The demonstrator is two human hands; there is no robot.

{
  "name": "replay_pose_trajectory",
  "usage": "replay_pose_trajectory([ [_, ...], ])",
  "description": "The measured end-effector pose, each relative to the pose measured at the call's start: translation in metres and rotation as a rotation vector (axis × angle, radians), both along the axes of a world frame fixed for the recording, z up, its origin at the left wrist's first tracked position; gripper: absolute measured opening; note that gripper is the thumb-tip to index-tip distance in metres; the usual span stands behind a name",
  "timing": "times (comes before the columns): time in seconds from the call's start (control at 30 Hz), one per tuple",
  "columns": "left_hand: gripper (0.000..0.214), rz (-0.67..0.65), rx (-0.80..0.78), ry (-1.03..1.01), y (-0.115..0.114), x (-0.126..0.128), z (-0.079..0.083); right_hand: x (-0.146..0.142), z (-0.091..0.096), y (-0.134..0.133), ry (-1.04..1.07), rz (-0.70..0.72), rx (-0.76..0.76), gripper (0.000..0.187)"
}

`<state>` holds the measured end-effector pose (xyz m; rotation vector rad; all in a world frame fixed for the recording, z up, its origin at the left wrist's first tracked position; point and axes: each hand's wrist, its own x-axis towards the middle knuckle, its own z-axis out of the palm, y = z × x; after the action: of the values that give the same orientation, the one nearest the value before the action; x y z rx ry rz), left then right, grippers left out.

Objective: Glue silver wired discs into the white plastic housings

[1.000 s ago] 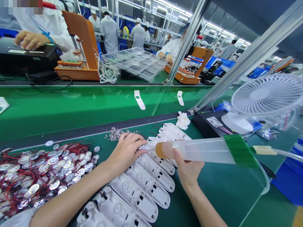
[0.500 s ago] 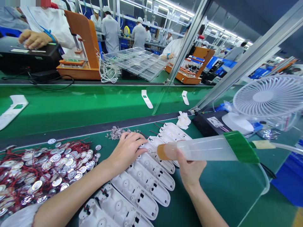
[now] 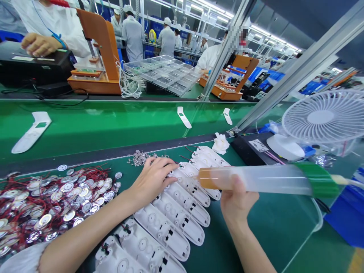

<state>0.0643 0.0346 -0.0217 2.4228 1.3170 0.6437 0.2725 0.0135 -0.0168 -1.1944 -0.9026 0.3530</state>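
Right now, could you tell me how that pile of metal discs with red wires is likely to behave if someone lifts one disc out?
The discs look thin and flat, so probably light. Their red wires cross through the heap, so lifting one would likely drag neighbours along. The shiny faces may be slippery to pinch.

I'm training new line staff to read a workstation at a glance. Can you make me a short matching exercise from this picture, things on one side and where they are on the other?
Things:
1. dispensing syringe
2. metal discs with red wires
3. white fan
4. white housings

Places:
A. in a heap at the left of the mat
B. held in the right hand
C. standing at the far right of the bench
D. in a row under the left hand

Pairs: 1-B, 2-A, 3-C, 4-D
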Motion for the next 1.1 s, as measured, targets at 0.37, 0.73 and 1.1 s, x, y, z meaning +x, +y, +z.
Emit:
replay_pose_trajectory([
  [0.37,0.033,-0.058,0.045,0.02,-0.022,-0.015,-0.002,-0.012,-0.001,-0.028,-0.023,0.114,0.071,0.032],
  [0.73,0.026,-0.053,0.091,0.072,-0.022,-0.013,-0.002,-0.019,0.0,-0.03,-0.459,0.227,0.087,0.02],
  [1.1,0.025,-0.05,0.102,0.056,-0.023,-0.013,-0.004,-0.014,-0.005,-0.032,-0.502,0.227,0.086,0.022],
])
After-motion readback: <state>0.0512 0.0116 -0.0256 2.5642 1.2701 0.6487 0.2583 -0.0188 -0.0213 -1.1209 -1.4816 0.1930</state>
